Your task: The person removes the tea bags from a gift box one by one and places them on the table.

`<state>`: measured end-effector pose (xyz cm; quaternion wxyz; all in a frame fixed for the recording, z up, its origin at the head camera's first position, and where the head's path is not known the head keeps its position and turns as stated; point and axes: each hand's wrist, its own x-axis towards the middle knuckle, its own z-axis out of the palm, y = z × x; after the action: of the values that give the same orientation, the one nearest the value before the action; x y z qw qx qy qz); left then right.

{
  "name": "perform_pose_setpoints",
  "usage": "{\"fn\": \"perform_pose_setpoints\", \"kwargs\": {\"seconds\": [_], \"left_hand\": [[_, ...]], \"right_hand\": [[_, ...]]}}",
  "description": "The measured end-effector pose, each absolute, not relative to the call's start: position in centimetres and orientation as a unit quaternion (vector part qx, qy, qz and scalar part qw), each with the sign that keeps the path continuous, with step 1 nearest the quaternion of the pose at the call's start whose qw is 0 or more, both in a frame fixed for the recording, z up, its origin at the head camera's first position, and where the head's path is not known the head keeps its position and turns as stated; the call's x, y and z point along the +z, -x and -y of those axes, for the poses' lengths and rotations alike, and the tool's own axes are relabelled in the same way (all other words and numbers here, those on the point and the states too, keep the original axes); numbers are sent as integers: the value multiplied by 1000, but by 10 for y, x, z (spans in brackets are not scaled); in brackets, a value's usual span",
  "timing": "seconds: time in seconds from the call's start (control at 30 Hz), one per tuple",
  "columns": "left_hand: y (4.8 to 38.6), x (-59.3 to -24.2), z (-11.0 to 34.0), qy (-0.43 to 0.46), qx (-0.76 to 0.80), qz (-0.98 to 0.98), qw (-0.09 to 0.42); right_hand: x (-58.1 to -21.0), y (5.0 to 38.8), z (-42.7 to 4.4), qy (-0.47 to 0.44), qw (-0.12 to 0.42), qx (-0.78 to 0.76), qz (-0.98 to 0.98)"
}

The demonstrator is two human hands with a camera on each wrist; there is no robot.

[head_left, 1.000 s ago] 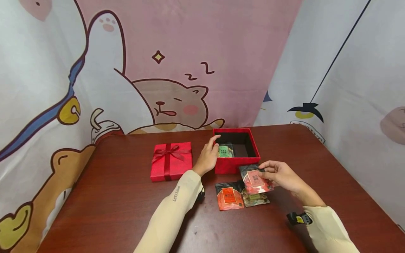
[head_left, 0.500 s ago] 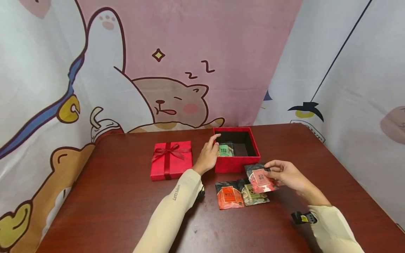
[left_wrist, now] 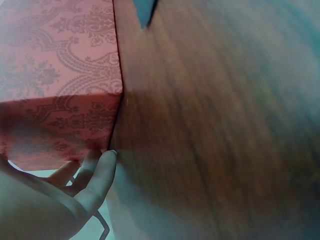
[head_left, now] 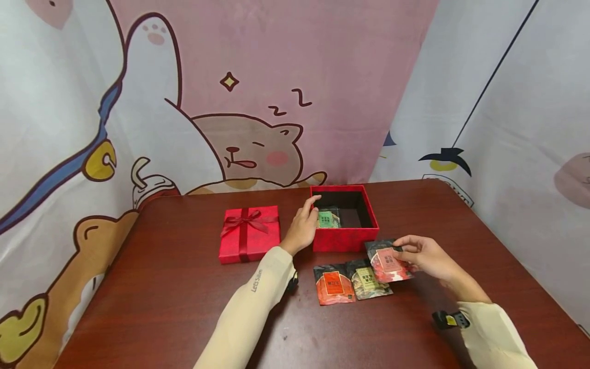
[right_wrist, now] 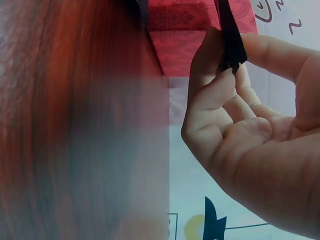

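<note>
In the head view my left hand [head_left: 301, 225] holds the left side of an open red gift box [head_left: 345, 240], with some fingers against its patterned outer wall [left_wrist: 60, 125]. Inside the box, at the left, lies a green-labelled sachet [head_left: 326, 219]. My right hand [head_left: 426, 259] pinches a pink-labelled sachet [head_left: 388, 260] at its right edge, in front of the box's right corner. That sachet appears as a dark thin edge [right_wrist: 232, 37] between thumb and fingers in the right wrist view. To its left, a yellow-labelled sachet [head_left: 367, 281] and an orange-labelled sachet [head_left: 334, 285] lie side by side.
A red box lid [head_left: 250, 234] tied with a ribbon bow lies left of my left hand. The brown wooden table [head_left: 184, 287] carries everything. A curtain [head_left: 359, 92] printed with cartoon animals hangs behind and beside the table.
My right hand has moved to the right with the pink-labelled sachet, uncovering the yellow-labelled one. My left hand and the box stay in place.
</note>
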<state>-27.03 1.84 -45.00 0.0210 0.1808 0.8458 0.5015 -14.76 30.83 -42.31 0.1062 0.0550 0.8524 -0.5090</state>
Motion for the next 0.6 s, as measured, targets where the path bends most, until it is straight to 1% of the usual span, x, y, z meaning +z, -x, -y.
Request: {"fn": "perform_pose_setpoints", "kwargs": {"seconds": [0.6], "left_hand": [[272, -452, -20, -173, 496, -850, 21]], "right_hand": [[-432, 143, -322, -68, 101, -509, -852]]}}
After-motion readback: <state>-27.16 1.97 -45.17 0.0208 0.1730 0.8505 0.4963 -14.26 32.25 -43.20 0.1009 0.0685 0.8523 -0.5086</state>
